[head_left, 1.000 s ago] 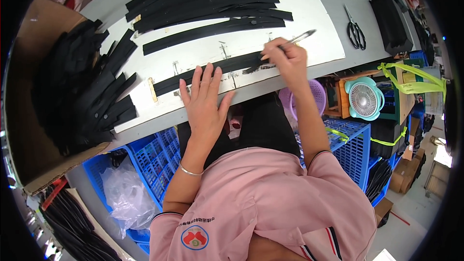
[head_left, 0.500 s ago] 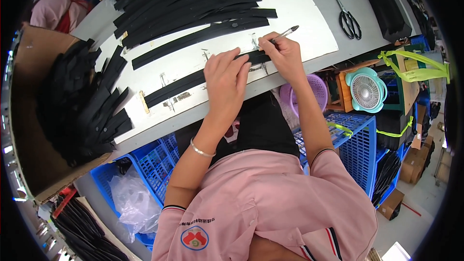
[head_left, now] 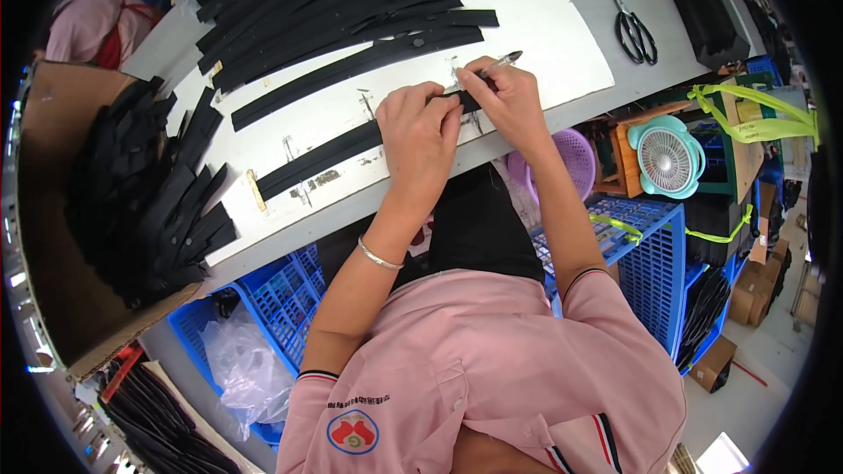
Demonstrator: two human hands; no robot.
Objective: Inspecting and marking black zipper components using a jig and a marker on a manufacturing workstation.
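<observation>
Hands drawn together over black strip

One second ago the left hand (head_left: 420,136) lay flat on the black strip (head_left: 323,161) with its fingers spread, well apart from the right hand (head_left: 505,101). Half a second ago it had come over near the right hand. Now its fingers are bent over the strip, and its fingertips are just beside those of the right hand; whether it pinches the strip or only presses on it, I cannot tell. The right hand grips a pen (head_left: 505,61) and works over the strip's right part, as it did earlier, though less of the pen juts past the fingers than one second ago.

The strip lies flat on the white board (head_left: 562,57), which rests on the counter (head_left: 667,44). Its long axis slants from lower left to upper right, roughly parallel to the counter's near edge. The left end sits just beside a small tan block (head_left: 255,190), as before; the right hand hides the other end. The pen's exposed end points up and to the right, while its lower end is hidden by the fingers. Beyond, a separate black strip (head_left: 351,80) runs along much the same slant, below the strip pile (head_left: 334,17).
</observation>
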